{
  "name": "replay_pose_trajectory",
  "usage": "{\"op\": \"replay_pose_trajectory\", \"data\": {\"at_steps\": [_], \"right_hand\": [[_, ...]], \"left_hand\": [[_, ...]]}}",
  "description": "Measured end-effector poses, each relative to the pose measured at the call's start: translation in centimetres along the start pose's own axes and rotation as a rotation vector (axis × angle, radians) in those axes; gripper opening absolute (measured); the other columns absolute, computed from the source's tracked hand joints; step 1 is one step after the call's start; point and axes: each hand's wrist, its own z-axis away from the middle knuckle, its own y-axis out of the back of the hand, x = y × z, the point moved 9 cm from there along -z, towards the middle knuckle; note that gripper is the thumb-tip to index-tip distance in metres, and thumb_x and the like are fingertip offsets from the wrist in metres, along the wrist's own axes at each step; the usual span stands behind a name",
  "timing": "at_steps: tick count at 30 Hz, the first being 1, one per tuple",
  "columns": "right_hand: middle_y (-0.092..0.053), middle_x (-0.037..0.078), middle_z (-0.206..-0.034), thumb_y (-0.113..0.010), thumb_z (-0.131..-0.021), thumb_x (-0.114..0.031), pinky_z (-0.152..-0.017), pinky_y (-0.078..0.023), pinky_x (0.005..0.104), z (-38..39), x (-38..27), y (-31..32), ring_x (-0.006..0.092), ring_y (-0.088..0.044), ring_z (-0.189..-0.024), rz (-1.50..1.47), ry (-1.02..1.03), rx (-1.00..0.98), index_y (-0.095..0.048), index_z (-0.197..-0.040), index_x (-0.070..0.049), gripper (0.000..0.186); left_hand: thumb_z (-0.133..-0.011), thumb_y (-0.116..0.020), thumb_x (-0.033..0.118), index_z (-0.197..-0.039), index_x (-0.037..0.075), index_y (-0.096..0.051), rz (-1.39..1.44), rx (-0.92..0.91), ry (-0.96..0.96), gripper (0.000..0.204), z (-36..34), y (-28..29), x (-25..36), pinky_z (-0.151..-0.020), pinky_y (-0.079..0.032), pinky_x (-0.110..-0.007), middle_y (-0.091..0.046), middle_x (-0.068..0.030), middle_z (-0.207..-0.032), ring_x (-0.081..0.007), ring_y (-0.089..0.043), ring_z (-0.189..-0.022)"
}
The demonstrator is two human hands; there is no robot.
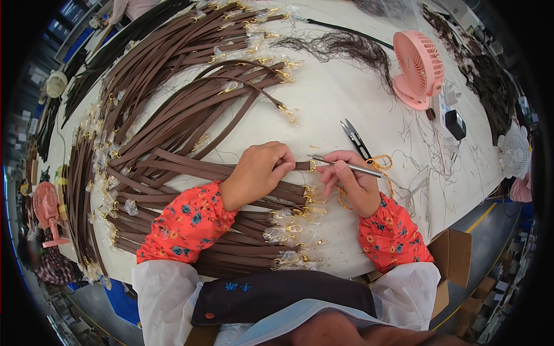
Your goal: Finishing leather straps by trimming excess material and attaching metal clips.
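My left hand (257,173) is closed on a brown strap (303,166) near its end, where gold-coloured hardware (312,166) shows. Facing it, my right hand (353,181) grips a slim metal rod-shaped tool (358,168), its thin tip pointing toward the strap end. A twisted orange-yellow cord (390,185) hangs in a loop by the right hand. Under and around my left forearm lie many more brown straps (190,124), with gold clasps in clear plastic wrap at their ends. Black-handled thread snips (355,139) rest just beyond the right hand.
On the white table (334,75), a pink fan (416,69) stands at the far right beside a white power strip (443,115) with a black plug. Dark loose threads (340,46) lie at the back. A cardboard box (453,256) stands below the right edge. Another pink fan (47,207) is at the left.
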Motion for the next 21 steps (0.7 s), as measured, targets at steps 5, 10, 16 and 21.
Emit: {"op": "replay_pose_trajectory", "data": {"at_steps": [5, 10, 16, 21], "right_hand": [[-0.063, 0.011, -0.088, -0.044, -0.105, -0.022, -0.065, -0.052, 0.0254, 0.0, 0.37, -0.13, 0.0142, -0.063, -0.071, 0.0, -0.022, -0.028, -0.052, -0.12, 0.006, 0.032], [-0.063, 0.011, -0.088, -0.044, -0.105, -0.023, -0.066, -0.051, 0.0254, 0.05, 0.44, -0.39, 0.0135, -0.062, -0.071, -0.005, -0.027, -0.055, -0.052, -0.119, 0.005, 0.032], [-0.064, 0.009, -0.087, -0.043, -0.106, -0.023, -0.067, -0.05, 0.0244, -0.04, 0.52, -0.61, 0.012, -0.062, -0.073, 0.055, -0.022, -0.084, -0.053, -0.119, 0.003, 0.031], [-0.064, 0.008, -0.088, -0.042, -0.106, -0.024, -0.068, -0.05, 0.0243, -0.07, 0.62, -0.61, 0.0116, -0.062, -0.074, 0.082, -0.02, -0.087, -0.053, -0.12, 0.003, 0.031]], "left_hand": [[-0.084, -0.068, 0.007, -0.086, 0.0, -0.064, 0.1, -0.118, 0.045, 0.008, 0.14, -0.55, -0.27, -0.065, -0.05, -0.034, -0.065, -0.0129, -0.08, -0.0247, -0.063, -0.069], [-0.084, -0.069, 0.007, -0.086, 0.0, -0.065, 0.122, -0.143, 0.037, 0.008, 0.06, -0.76, -0.61, -0.065, -0.05, -0.031, -0.065, -0.0113, -0.08, -0.0201, -0.063, -0.069], [-0.085, -0.069, 0.008, -0.086, 0.0, -0.065, 0.131, -0.152, 0.036, 0.009, 0.05, -0.81, -0.71, -0.065, -0.05, -0.031, -0.065, -0.0108, -0.08, -0.0193, -0.063, -0.069], [-0.085, -0.069, 0.008, -0.086, 0.0, -0.065, 0.129, -0.159, 0.033, 0.009, 0.0, -0.83, -0.53, -0.065, -0.05, -0.031, -0.065, -0.0109, -0.08, -0.0193, -0.062, -0.069]]}}
